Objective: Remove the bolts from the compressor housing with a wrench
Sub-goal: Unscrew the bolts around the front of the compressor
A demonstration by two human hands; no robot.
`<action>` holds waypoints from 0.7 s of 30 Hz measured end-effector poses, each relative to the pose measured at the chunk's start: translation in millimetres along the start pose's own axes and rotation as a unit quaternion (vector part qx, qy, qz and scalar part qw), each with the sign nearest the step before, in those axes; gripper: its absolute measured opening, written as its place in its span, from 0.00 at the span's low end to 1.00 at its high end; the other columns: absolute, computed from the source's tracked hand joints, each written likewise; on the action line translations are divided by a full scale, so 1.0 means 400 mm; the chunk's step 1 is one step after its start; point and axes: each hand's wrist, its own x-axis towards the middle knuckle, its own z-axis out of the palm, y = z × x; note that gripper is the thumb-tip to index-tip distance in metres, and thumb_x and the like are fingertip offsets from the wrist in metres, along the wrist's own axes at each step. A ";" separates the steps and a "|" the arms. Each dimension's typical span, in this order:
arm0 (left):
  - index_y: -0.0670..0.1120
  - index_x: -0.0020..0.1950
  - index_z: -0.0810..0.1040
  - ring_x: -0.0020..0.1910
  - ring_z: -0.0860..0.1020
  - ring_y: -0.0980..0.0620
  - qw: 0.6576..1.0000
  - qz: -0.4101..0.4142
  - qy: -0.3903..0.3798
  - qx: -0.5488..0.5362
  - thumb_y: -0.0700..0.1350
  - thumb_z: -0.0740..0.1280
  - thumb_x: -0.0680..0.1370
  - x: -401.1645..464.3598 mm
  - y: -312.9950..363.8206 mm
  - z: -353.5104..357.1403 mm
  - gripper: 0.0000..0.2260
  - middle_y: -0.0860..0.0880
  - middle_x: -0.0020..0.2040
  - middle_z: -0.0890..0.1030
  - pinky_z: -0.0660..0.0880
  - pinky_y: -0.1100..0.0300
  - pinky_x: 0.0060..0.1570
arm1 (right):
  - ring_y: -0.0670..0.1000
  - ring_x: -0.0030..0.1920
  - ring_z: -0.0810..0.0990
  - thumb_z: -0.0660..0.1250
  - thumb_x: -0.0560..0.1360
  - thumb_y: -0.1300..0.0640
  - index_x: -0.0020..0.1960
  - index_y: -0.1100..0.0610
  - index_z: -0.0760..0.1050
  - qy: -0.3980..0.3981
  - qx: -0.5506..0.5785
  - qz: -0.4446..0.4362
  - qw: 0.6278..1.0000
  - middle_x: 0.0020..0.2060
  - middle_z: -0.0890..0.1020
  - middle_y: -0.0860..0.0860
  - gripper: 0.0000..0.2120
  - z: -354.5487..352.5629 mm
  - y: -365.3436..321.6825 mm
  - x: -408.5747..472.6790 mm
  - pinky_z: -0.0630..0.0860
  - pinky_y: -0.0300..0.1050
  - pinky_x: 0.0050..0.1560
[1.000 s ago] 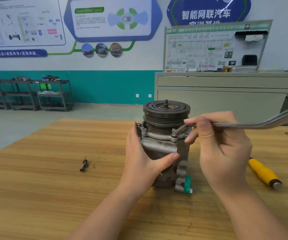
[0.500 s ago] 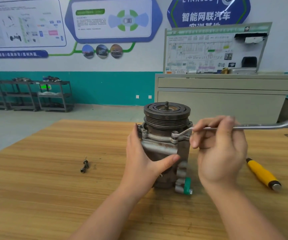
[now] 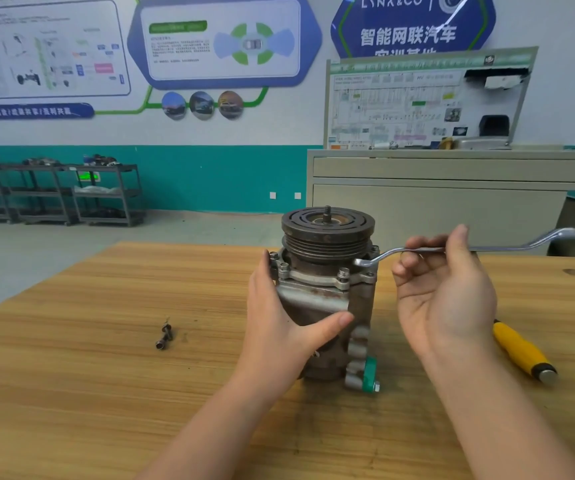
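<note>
My left hand [image 3: 279,317] wraps the compressor [image 3: 326,292] standing upright mid-table [image 3: 106,393], thumb across its front, while my right hand [image 3: 447,292] pinches the wrench [image 3: 487,248] lightly between thumb and fingertips — palm open, other fingers loose. The wrench lies level, its long axis running right from the housing, ring end at the right-side flange bolt [image 3: 360,262]; whether it is seated there I cannot tell. A front bolt [image 3: 343,273] stands just left of it — both nearer my right hand.

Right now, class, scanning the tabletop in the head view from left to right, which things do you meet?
Loose bolts → left hand → compressor → right hand holding the wrench → yellow-handled tool.
</note>
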 end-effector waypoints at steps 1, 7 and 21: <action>0.61 0.76 0.44 0.63 0.55 0.79 1.000 0.000 -0.001 -0.001 0.71 0.72 0.55 0.000 0.000 0.000 0.57 0.70 0.65 0.57 0.53 0.80 0.58 | 0.48 0.25 0.75 0.56 0.82 0.51 0.40 0.57 0.70 -0.001 -0.035 -0.031 0.999 0.29 0.79 0.52 0.15 0.000 0.003 -0.004 0.73 0.37 0.28; 0.66 0.71 0.42 0.61 0.52 0.83 1.000 -0.004 0.000 0.004 0.70 0.73 0.56 -0.003 0.006 0.000 0.54 0.77 0.62 0.54 0.53 0.77 0.60 | 0.48 0.25 0.76 0.61 0.76 0.45 0.36 0.52 0.76 -0.051 -0.152 -0.147 0.976 0.33 0.82 0.53 0.15 0.011 0.015 -0.041 0.75 0.40 0.29; 0.56 0.77 0.45 0.66 0.56 0.73 1.000 0.000 0.012 0.004 0.72 0.72 0.56 0.000 0.002 -0.002 0.58 0.64 0.67 0.59 0.52 0.86 0.57 | 0.47 0.28 0.73 0.54 0.83 0.54 0.44 0.55 0.72 -0.221 -0.309 -0.426 0.821 0.34 0.78 0.54 0.13 -0.010 0.060 -0.070 0.70 0.38 0.33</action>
